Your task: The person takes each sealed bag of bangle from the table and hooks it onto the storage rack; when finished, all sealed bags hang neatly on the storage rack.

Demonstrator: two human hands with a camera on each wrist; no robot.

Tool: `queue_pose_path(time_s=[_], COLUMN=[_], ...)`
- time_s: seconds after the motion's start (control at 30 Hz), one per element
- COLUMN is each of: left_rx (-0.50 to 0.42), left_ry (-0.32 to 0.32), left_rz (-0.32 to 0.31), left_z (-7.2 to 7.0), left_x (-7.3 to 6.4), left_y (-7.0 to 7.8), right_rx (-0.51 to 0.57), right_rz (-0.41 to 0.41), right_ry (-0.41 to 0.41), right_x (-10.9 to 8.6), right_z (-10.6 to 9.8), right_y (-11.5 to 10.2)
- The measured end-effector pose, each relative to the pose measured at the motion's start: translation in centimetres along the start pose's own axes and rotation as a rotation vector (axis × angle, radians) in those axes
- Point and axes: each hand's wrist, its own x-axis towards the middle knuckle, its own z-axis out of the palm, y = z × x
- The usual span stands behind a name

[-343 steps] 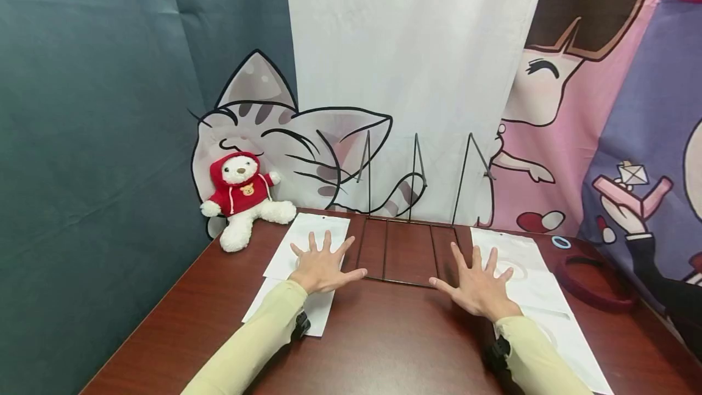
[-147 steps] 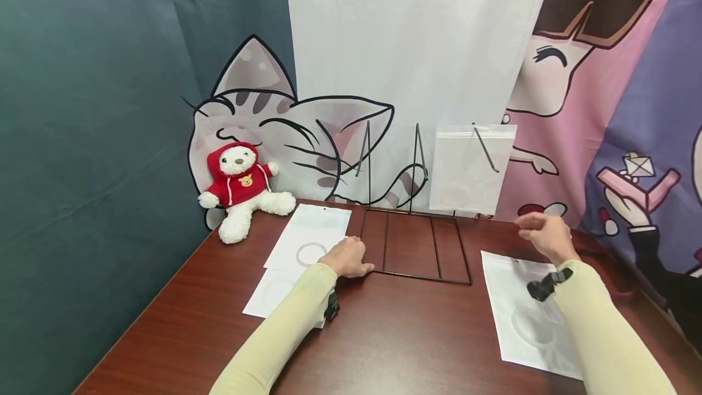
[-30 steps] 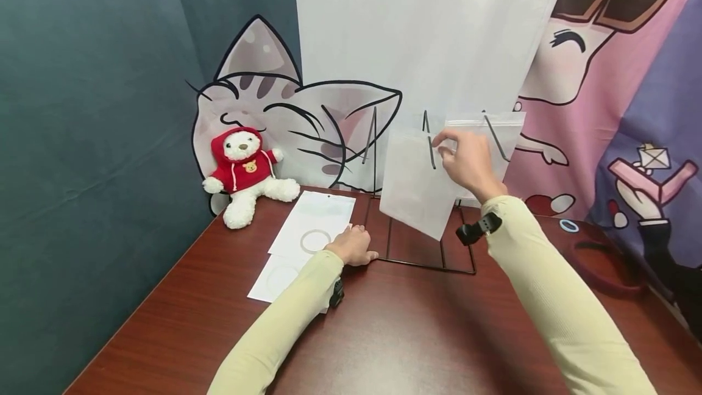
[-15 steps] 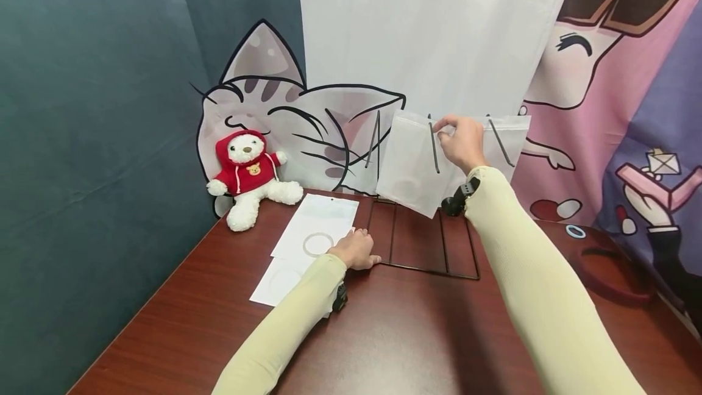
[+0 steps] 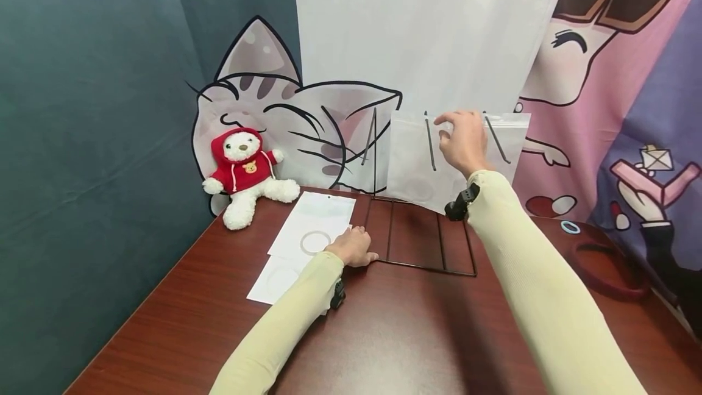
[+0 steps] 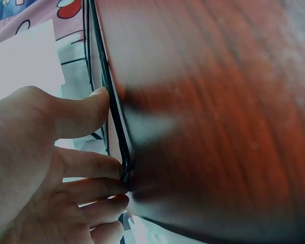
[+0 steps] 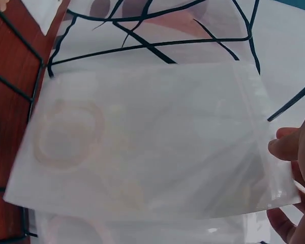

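Note:
My left hand [image 5: 353, 247] holds the front left corner of a black wire display rack [image 5: 417, 268] on the table; thumb and fingertips meet the bar [image 6: 112, 101] in the left wrist view. A white zip bag [image 5: 408, 157] with a faint ring inside hangs at the rack's middle hook, whose prong shows in front of it. My right hand [image 5: 463, 142] is at the bag's upper right corner, thumb on one side and fingers on the other, pinching its zip edge [image 7: 267, 168]. Behind that hand, another zip bag [image 5: 510, 133] hangs on the right hook.
Two white bags with rings, the rear one [image 5: 323, 212] overlapping the front one [image 5: 274, 279], lie left of the rack. A white plush bear [image 5: 247, 175] in a red hoodie sits behind them. At right lie a blue ring [image 5: 570, 227] and a dark red headband [image 5: 609, 288].
The right hand has raised the zip bag and brought it back onto the middle hook, where it now hangs straighter. The left hand stays on the rack. Earlier, both hands were spread and the hooks bare.

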Motion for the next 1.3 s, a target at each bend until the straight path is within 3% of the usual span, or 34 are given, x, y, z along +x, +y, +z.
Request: queue_pose_path(time_s=[0.37,0.57,0.7,0.8,0.93,1.17,1.3], left_rx=[0.003,0.005,0.004,0.0,0.004,-0.001,-0.09], left_ry=[0.032,0.055,0.053,0.042,0.04,0.01,-0.027], left_rz=[0.0,0.001,0.01,0.013,0.009,0.028,0.055], left_z=[0.2,0.0,-0.2,-0.1,0.0,0.0,-0.8], left_x=[0.0,0.2,0.3,0.3,0.3,0.1,0.2], left_y=[-0.5,-0.4,-0.2,0.0,0.1,-0.2,-1.2], right_rx=[0.128,0.221,0.256,0.246,0.198,0.016,-0.065], right_rz=[-0.161,-0.287,-0.28,-0.258,-0.226,-0.149,-0.131], right_ry=[0.184,0.317,0.313,0.226,0.047,-0.352,-0.58], right_x=[-1.7,-5.2,-8.0,-9.9,-12.1,-15.8,-17.9], right_z=[-1.0,-0.4,0.5,1.3,2.4,3.1,3.3], right_y=[-0.9,-0.7,0.7,2.6,5.4,9.4,10.1])
